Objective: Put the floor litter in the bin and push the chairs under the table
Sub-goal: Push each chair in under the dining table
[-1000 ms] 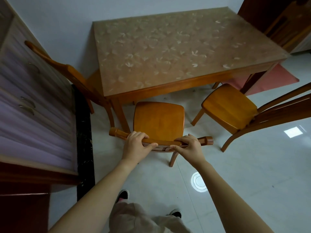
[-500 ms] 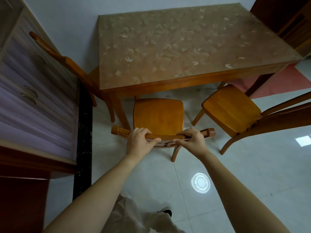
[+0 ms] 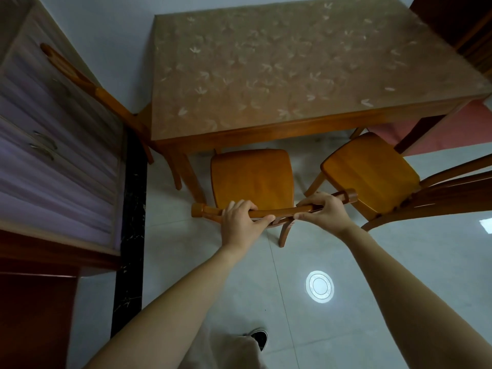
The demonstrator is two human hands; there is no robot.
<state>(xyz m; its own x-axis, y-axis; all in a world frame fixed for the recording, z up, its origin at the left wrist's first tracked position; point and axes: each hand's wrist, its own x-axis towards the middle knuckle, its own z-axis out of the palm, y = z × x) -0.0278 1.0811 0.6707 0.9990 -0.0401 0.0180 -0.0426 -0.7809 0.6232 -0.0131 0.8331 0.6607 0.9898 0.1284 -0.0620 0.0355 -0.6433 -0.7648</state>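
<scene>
Wooden chair (image 3: pixel 253 177) at table (image 3: pixel 266 134) edge; left hand (image 3: pixel 239 225) and right hand (image 3: pixel 323 211) both clamped round its top rail

Home dining room — wooden table (image 3: pixel 306 129), matching chairs (image 3: pixel 251 177), drawer cabinet (image 3: pixel 53 161).

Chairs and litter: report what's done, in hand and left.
Done: no litter shows on the visible floor. In hand: left hand and right hand grip the middle chair, its seat just reaching the table edge. Left: the right chair, standing out and angled.
</scene>
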